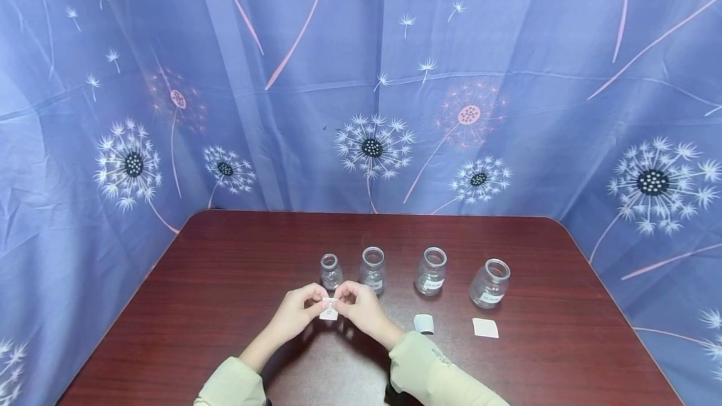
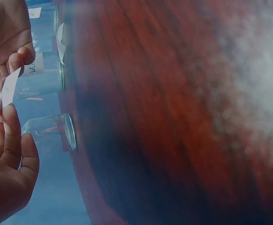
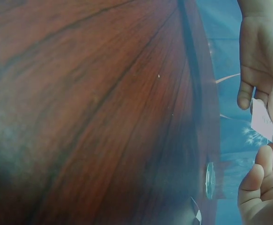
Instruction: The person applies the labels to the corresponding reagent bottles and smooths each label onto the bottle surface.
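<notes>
Both hands meet over a small white label [image 1: 329,310] with printed marks. My left hand [image 1: 293,313] pinches its left side between thumb and fingers; my right hand [image 1: 363,311] pinches the right side. In the left wrist view the label [image 2: 10,89] appears tilted, its print partly covered by fingertips. Just beyond the hands stands the smallest glass jar [image 1: 331,273], with no label showing on it. To its right is a larger glass jar [image 1: 373,265] bearing a white label, its lower part partly behind my right hand.
Farther right stand two more open glass jars, a middle one [image 1: 431,271] and an end one [image 1: 489,284], both with white labels. A curled paper piece [image 1: 423,324] and a flat one [image 1: 485,327] lie before them on the dark red table [image 1: 225,255]. Blue curtain [image 1: 304,143] surrounds the table.
</notes>
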